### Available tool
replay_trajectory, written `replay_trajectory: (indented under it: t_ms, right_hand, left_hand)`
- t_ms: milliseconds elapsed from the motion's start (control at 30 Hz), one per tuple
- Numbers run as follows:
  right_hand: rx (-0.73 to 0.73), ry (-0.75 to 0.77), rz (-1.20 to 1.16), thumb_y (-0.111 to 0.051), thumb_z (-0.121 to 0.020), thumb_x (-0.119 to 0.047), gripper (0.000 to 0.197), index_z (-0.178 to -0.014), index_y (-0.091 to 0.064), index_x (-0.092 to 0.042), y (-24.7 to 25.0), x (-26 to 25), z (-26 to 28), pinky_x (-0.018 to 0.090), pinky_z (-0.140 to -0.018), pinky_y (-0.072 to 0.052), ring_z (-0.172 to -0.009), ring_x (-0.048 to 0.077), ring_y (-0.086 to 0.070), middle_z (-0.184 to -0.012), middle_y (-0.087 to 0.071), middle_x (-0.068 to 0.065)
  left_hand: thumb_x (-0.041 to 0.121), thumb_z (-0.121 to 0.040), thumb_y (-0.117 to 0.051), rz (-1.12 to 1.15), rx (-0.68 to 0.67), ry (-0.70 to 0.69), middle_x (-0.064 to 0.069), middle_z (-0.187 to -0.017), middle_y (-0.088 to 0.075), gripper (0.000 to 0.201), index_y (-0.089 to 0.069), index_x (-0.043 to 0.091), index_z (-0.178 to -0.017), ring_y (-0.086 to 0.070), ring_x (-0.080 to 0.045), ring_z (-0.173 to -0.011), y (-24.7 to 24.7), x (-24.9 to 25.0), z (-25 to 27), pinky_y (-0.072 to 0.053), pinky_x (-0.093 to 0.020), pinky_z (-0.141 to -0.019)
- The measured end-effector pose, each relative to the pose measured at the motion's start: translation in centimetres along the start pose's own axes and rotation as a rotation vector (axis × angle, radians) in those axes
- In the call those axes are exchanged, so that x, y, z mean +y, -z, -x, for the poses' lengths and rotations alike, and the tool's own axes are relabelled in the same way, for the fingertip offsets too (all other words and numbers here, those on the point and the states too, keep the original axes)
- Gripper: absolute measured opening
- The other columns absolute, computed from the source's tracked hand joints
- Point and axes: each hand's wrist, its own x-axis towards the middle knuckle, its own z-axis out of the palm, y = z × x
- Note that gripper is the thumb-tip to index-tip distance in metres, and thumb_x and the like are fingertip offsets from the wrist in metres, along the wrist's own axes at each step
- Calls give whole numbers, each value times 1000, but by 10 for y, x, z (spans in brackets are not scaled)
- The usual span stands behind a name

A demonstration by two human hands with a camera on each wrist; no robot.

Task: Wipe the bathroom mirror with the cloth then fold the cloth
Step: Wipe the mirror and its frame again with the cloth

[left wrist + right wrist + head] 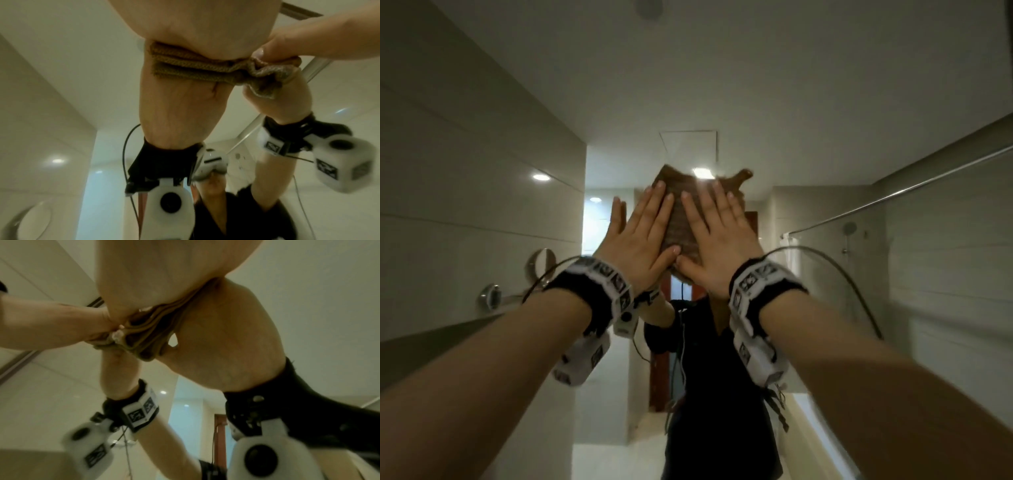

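Observation:
A brown ribbed cloth (681,212) lies flat against the bathroom mirror (808,154), up at head height. My left hand (643,236) presses its left side with straight, spread fingers. Beside it, thumb tips almost touching, my right hand (717,240) presses the right side the same way. The left wrist view shows the cloth (185,68) bunched between my left palm (205,24) and the glass, with the right thumb (308,40) at its edge. From the right wrist, the cloth (156,331) sits under my right palm (164,272), the left hand (51,326) alongside. Both hands are mirrored in the glass.
A round wall-mounted mirror (541,263) and a chrome fitting (491,296) stick out from the tiled wall on the left. The glass reflects a shower rail (893,198), a shower head (850,228) and my dark-clothed body (722,394). A ledge (431,329) runs low left.

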Motion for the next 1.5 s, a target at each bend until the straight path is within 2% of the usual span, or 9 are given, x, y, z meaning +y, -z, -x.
replay_trajectory:
  t_ms: [167, 333, 400, 633, 900, 1067, 1200, 1367, 1500]
  right_hand:
    - [-46, 31, -104, -28, -89, -68, 91, -155, 2, -14, -45, -71, 78, 46, -120, 4, -147, 28, 18, -160, 20, 13]
    - [-117, 18, -216, -46, -86, -61, 86, -154, -21, -16, -94, -124, 188, 43, -121, -5, -149, 28, -8, -162, -8, 12]
    - [-208, 31, -221, -48, -84, -62, 87, -155, -20, -19, -118, -139, 238, 44, -120, -11, -149, 27, -13, -162, -6, 8]
    - [-342, 102, -196, -51, -86, -55, 87, -155, -11, -19, -177, -160, 403, 37, -121, 2, -149, 23, -1, -163, 4, 4]
    - [-291, 221, -164, -37, -94, -49, 75, -155, -8, -16, -213, -153, 469, 37, -121, 7, -149, 23, 9, -162, 6, 5]
    - [-350, 251, -150, -44, -92, -51, 79, -155, -11, -16, -210, -148, 466, 37, -121, 6, -149, 23, 6, -162, 7, 6]
    - [-359, 225, -117, -48, -89, -54, 83, -155, -13, -16, -186, -112, 444, 38, -120, 9, -149, 22, 10, -162, 8, 5]
    - [-212, 172, -132, -49, -86, -61, 85, -154, -23, -18, -110, 2, 332, 44, -120, -13, -150, 24, -9, -162, -11, 6]
    - [-129, 186, 0, -47, -83, -65, 94, -156, -11, -16, -44, 93, 215, 43, -121, -6, -150, 27, -1, -163, 0, 10]
  left_hand:
    - [55, -97, -15, 33, 15, -33, -15, -162, 10, 77, -1, 5, -154, 6, -26, -150, -56, 6, 106, -11, -61, -116]
    - [52, -95, -31, 161, 5, -19, -16, -161, -8, 76, -15, 5, -152, -8, -30, -149, -116, 59, 219, -13, -58, -116]
    - [52, -93, -33, 220, -82, 12, -15, -160, -11, 76, -19, 5, -151, -12, -31, -148, -144, 89, 268, -15, -59, -116]
    - [55, -87, -35, 225, -303, 40, -14, -155, -21, 78, -24, 6, -146, 6, -27, -149, -209, 194, 404, -13, -60, -114]
    - [54, -99, -11, 174, -324, 137, -19, -154, -14, 74, -12, -4, -145, 10, -32, -148, -241, 256, 456, -8, -62, -116]
    - [54, -95, -23, 137, -330, 155, -27, -153, -16, 77, -14, -5, -145, 10, -35, -148, -233, 260, 454, -11, -61, -116]
    - [63, -95, -16, 207, -255, 112, -19, -160, 7, 85, -7, 0, -152, 5, -34, -149, -218, 263, 410, -8, -56, -117]
    - [59, -95, -28, 281, -64, 28, -13, -162, 4, 81, -14, 3, -151, -4, -30, -150, -154, 247, 244, -4, -53, -120]
    - [58, -94, -28, 220, 56, 1, -19, -161, -2, 82, -12, 4, -153, -2, -30, -150, -81, 219, 100, -9, -55, -119]
